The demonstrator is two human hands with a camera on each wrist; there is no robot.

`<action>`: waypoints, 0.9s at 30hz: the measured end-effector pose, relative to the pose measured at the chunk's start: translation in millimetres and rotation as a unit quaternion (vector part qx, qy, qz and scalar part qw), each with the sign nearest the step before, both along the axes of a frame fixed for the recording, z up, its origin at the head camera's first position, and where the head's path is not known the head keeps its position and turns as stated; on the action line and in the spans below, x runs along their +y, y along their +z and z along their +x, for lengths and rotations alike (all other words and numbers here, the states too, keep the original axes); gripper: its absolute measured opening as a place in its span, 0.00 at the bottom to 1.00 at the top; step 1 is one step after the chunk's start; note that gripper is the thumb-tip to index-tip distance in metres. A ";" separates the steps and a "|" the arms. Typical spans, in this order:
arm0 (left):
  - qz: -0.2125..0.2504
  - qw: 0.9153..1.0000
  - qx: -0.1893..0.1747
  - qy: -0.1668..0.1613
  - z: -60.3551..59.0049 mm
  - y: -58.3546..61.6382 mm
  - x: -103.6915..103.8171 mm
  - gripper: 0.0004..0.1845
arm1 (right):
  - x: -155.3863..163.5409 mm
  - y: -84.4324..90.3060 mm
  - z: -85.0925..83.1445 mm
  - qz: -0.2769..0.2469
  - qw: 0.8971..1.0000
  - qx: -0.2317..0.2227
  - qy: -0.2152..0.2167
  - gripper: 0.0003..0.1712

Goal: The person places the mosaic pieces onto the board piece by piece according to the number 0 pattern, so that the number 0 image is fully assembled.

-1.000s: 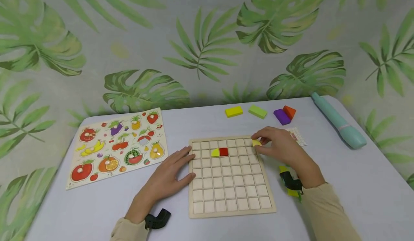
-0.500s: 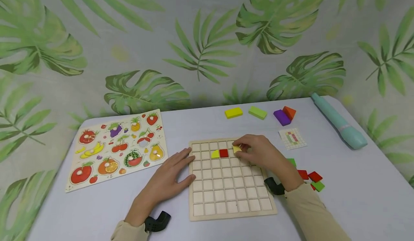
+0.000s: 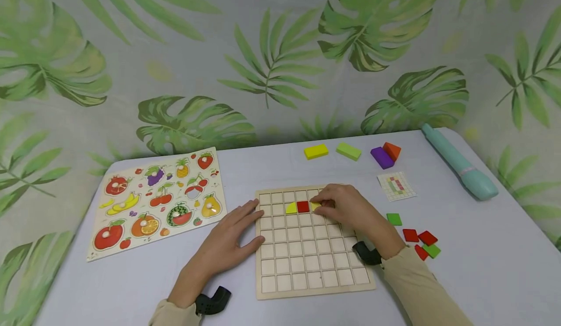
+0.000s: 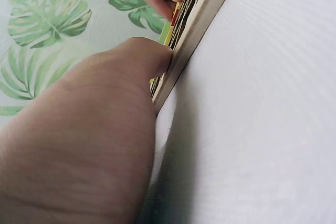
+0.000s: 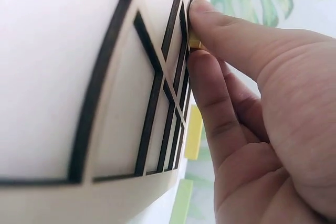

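Observation:
A wooden grid board (image 3: 305,249) lies in the middle of the head view. In its second row sit a yellow tile with a slanted corner (image 3: 291,208) and, right beside it, a red square tile (image 3: 303,207). My right hand (image 3: 352,210) pinches a yellow tile (image 3: 314,206) between thumb and finger, close over the cell just right of the red one. Most of that tile is hidden by the fingertips; an edge of it shows in the right wrist view. My left hand (image 3: 230,236) rests with extended fingers against the board's left edge.
Loose red tiles (image 3: 410,235) and green tiles (image 3: 393,219) lie right of the board, below a small pattern card (image 3: 396,186). Behind are yellow (image 3: 316,152), light green (image 3: 348,151), purple (image 3: 383,158) and orange blocks (image 3: 392,151). A fruit puzzle (image 3: 144,206) lies left, a teal bottle-shaped object (image 3: 458,162) far right.
My right hand has carried the yellow tile left from the board's upper right corner to beside the red tile, uncovering the card and loose tiles. My left hand has stayed put.

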State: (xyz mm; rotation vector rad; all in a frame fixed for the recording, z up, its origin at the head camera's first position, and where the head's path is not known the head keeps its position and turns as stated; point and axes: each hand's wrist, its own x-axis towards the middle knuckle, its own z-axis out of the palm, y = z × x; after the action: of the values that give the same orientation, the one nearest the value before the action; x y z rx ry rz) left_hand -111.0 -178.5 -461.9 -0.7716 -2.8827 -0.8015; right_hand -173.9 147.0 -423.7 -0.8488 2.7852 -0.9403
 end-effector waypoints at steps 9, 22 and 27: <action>0.002 1.000 0.002 -0.005 -3.4 2.7 -0.1 0.32 | -3.0 5.2 3.3 -0.001 1.000 -0.006 -0.015 0.15; 0.003 1.000 -0.015 0.011 1.4 1.8 1.0 0.33 | 16.4 30.6 19.0 0.041 0.999 -0.008 -0.010 0.21; 0.003 1.000 -0.016 0.008 1.6 1.9 2.4 0.33 | 38.3 41.5 28.5 0.019 0.999 0.028 -0.031 0.18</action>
State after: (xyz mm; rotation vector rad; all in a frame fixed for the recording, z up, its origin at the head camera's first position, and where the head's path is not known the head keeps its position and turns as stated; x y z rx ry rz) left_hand -109.4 -176.1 -460.0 -0.7411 -2.9087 -0.8271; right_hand -145.5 185.3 -382.2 -0.7994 2.8831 -0.8816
